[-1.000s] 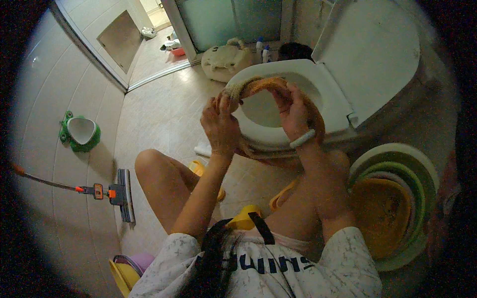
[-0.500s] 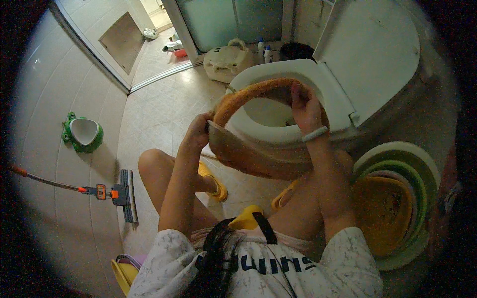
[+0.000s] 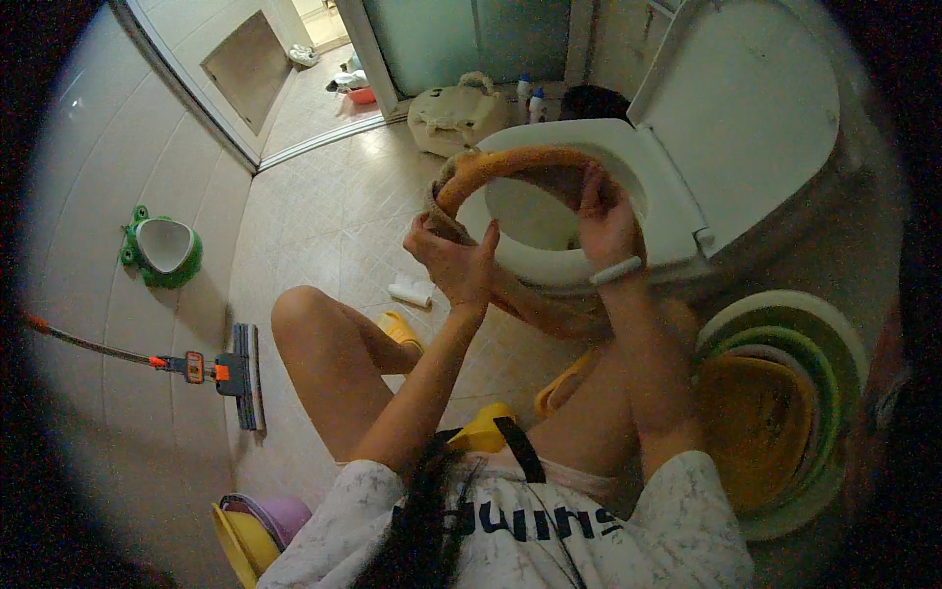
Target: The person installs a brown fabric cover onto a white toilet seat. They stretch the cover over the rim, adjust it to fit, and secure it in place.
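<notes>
In the head view, the left hand [image 3: 453, 260] and right hand [image 3: 608, 226] are apart, both gripping a fuzzy orange-brown ring cover [image 3: 530, 157] at the frame's centre, left hand on its left side, right hand on its right. The ring lies across the view of the toilet [image 3: 677, 231]; whether they touch, I cannot tell. The raised lid [image 3: 756, 128] fills the upper right, nested basins [image 3: 751, 422] the lower right. A mop [image 3: 245, 378] is at left.
</notes>
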Tool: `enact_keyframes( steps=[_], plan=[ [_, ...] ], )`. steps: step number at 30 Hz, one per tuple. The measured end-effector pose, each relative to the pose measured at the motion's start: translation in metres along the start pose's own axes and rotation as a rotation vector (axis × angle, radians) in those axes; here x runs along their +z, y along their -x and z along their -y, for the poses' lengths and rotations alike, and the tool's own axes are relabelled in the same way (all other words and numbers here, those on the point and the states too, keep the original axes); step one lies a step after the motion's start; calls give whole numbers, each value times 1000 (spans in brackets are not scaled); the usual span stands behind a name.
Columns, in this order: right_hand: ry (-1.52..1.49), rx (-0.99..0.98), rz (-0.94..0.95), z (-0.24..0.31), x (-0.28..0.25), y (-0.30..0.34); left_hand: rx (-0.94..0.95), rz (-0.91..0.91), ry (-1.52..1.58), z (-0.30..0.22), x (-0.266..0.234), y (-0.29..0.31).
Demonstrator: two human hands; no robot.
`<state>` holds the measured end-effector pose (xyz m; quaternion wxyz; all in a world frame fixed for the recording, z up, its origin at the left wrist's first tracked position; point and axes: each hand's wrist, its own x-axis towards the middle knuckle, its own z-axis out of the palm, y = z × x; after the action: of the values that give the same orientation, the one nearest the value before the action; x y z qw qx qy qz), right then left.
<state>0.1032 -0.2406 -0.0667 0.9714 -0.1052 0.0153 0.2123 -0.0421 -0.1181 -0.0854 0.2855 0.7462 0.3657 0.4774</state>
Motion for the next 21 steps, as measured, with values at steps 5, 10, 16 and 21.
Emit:
enact_keyframes(
  steps=[5,10,16,21],
  plan=[
    [1213,-541,209,10,-15,0,99,59,-74,43,9,-5],
    [1393,-822,217,22,-30,-22,-310,587,273,91,-19,-26],
    [1262,-729,167,25,-49,-44,-1147,885,1230,102,-42,-43],
    [215,95,108,6,-10,-14,-984,905,1693,66,-44,-48]
  ],
)
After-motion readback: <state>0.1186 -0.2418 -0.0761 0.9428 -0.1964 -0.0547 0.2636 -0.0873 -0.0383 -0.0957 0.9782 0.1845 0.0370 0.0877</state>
